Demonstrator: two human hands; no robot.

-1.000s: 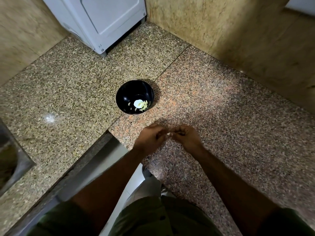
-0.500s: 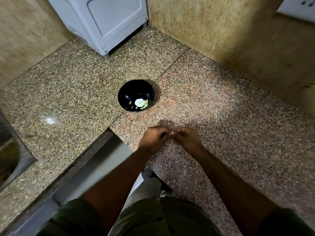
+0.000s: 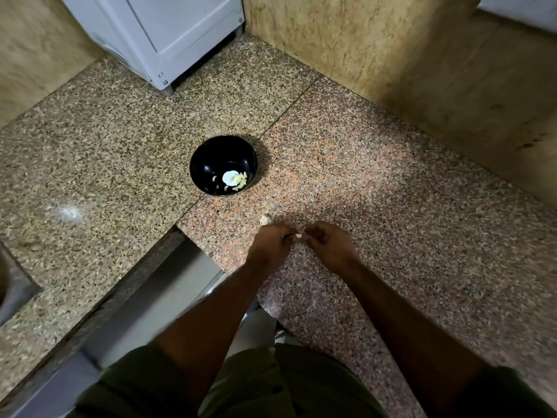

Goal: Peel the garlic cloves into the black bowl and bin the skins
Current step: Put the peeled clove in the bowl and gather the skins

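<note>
Head cam, looking down: both hands meet over the granite worktop (image 3: 391, 182), left hand (image 3: 269, 247) and right hand (image 3: 330, 245) each pinching the same small pale garlic clove (image 3: 298, 235) between their fingertips. The black bowl (image 3: 211, 164) sits further back with a few peeled cloves (image 3: 238, 181) in it. A scrap of garlic (image 3: 265, 219) lies just beside the left hand.
</note>
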